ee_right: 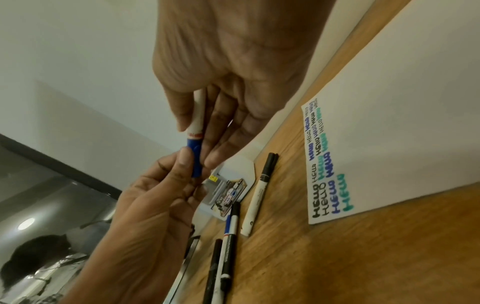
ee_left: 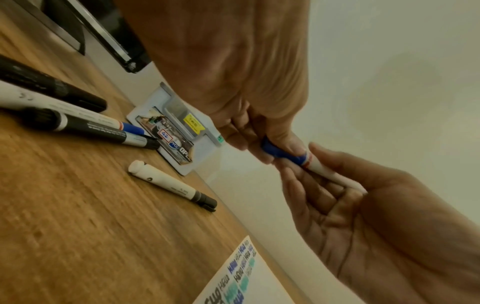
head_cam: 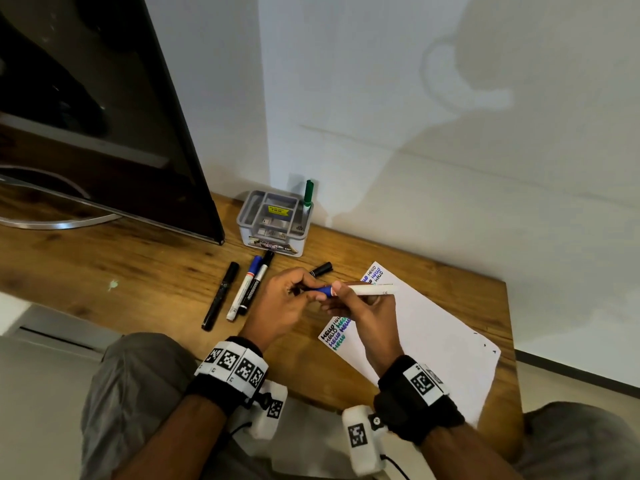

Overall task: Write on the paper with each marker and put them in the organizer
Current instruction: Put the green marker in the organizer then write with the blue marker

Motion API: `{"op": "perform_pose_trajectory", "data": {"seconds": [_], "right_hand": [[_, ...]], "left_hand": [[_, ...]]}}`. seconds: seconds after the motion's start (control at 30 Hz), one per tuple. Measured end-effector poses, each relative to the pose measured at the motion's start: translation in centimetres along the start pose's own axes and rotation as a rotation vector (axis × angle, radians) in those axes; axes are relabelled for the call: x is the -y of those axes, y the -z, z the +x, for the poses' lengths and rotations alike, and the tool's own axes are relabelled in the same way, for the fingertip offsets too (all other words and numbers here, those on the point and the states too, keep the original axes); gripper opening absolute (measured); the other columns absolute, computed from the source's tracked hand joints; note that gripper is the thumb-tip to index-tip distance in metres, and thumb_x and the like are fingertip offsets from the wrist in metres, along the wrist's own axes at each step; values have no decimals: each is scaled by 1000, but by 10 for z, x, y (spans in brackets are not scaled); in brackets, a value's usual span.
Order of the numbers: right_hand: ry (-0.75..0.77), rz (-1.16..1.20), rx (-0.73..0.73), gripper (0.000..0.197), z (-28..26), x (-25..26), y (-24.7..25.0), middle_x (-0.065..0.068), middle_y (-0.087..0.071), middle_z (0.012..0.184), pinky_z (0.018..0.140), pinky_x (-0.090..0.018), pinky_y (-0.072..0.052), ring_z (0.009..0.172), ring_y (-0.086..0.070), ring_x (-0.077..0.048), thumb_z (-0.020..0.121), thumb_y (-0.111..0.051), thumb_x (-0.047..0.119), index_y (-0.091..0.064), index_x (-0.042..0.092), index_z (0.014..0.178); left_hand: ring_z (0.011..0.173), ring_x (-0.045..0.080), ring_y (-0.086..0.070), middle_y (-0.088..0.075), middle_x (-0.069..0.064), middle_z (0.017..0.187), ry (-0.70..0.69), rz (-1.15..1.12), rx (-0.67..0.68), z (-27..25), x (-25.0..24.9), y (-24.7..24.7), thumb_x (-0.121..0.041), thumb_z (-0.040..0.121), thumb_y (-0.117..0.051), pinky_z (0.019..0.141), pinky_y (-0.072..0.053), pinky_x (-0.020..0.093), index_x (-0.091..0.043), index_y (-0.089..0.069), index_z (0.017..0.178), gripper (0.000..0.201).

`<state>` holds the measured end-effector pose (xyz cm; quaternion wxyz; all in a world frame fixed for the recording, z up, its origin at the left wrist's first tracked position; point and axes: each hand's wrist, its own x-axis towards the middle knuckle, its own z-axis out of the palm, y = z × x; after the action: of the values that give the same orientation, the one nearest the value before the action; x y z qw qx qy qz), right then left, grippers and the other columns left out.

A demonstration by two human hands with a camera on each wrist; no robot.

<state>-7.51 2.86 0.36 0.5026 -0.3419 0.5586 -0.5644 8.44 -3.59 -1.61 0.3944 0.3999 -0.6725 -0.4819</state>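
Blue-capped marker hangs above the paper's nine o'clock edge, right hand gripping its barrel, left hand pinching its cap, apparently uncapping; next comes a straight pull apart.

white marker with blue cap, green marker, grey organizer, brown wooden table.

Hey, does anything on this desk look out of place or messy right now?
Only small things: a pale green smear marks the wooden desk left of the loose markers, and the paper lies askew, its near corner overhanging the desk edge.
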Motion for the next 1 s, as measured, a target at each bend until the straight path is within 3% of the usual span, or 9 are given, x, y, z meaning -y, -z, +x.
{"op": "perform_pose_trajectory", "data": {"seconds": [0.13,0.27,0.4,0.47,0.6,0.7,0.8,0.9,1.0], "right_hand": [[1,-52,99,21,1,7,10,-23,-76,87,77,-42,-60,80,-73,-39,93,-68,14,-75,-4,103],[102,-109,12,15,-1,10,10,-19,-75,79,68,-33,-58,70,-72,-29,93,-70,13,-76,0,97],[65,-47,48,19,-3,9,6,-25,-72,77,65,-33,-55,65,-68,-26,92,-69,13,-74,-5,95],[120,-59,20,15,-4,12,5,-20,-73,75,65,-32,-55,66,-67,-26,92,-70,13,-74,-2,93],[186,157,-148,16,10,39,36,-15,-66,66,58,-30,-48,57,-56,-25,91,-67,11,-71,-3,83],[193,20,-126,16,13,52,58,-20,-71,75,59,-34,-47,62,-58,-27,95,-64,16,-76,6,96],[221,-66,-55,20,7,48,57,-25,-73,92,64,-36,-51,73,-65,-29,103,-53,12,-71,12,110],[278,-223,34,19,-1,37,41,-13,-74,99,77,-37,-56,90,-72,-26,99,-61,13,-61,10,118],[311,-400,145,36,-3,30,21,1,-74,103,83,-28,-58,97,-72,-17,90,-74,14,-57,16,121]], "left_hand": [[81,7,-69,-74,-9,82,11,-124,23,-1,-1,4,5,72,-78,77,-54,22,-16,-70,81,24],[77,3,-68,-70,-4,78,39,-146,-23,2,-5,-5,8,75,-76,71,-53,17,-13,-68,79,23],[84,21,-71,-74,6,84,18,-166,42,0,-7,1,-8,73,-81,77,-58,31,-19,-73,81,16],[80,16,-71,-74,4,82,51,-141,2,0,-4,7,1,74,-79,76,-57,29,-17,-72,79,20],[78,13,-70,-76,-1,80,165,-252,-160,2,5,34,6,77,-75,75,-55,29,-13,-70,79,20],[85,11,-71,-76,-2,84,169,-320,-163,2,-3,25,10,76,-73,78,-55,21,-7,-69,84,19],[95,17,-71,-75,2,94,157,-318,-104,2,-5,10,10,78,-72,84,-56,27,-8,-71,92,23],[99,15,-70,-75,1,100,172,-288,-63,1,-2,11,11,78,-71,85,-55,25,-12,-70,99,31],[98,18,-70,-73,7,101,161,-246,-22,-3,-4,6,10,75,-75,88,-56,30,-15,-68,106,41]]}}
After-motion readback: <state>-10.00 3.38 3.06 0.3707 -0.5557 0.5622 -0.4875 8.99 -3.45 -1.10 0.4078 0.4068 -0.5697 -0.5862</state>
